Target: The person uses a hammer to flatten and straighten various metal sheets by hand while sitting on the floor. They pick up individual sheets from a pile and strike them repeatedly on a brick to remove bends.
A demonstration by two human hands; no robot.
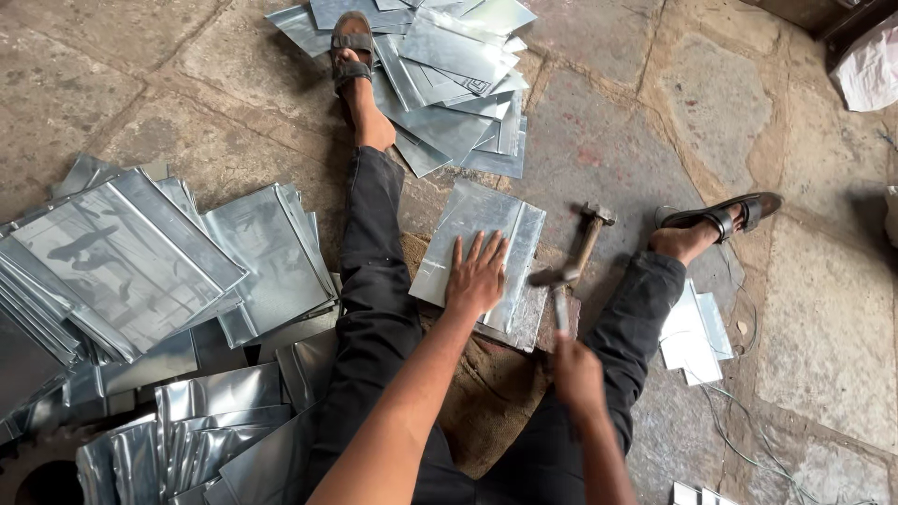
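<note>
1. Far on the left lies a big heap of shiny metal sheets (131,262). They are stacked loosely, one on another, close by the person's left side, likely so they are easy to reach.
2. Near the bottom left are more bent metal pieces (210,430), curved and piled up.
3. The person sits on the stone floor (702,103) with legs spread wide, which leaves a free spot in the middle for working.
4. At the far end, by the left foot in a sandal (351,47), lies another pile of flat sheets (449,75).
5. In the middle, one metal sheet (477,238) lies on a block between the legs.
6. The left hand (477,276) is open and flat, fingers spread, pressing down on that sheet. It seems to keep the sheet from sliding.
7. Just right of it, the right hand (575,374) is closed tight around the handle of a hammer (558,281). The hammer head sits right by the sheet's right edge.
8. A second hammer (589,234) lies on the floor just beyond, untouched.
9. Farther right, by the right foot, are a few small sheets (692,332) and thin wire (748,421).
</note>
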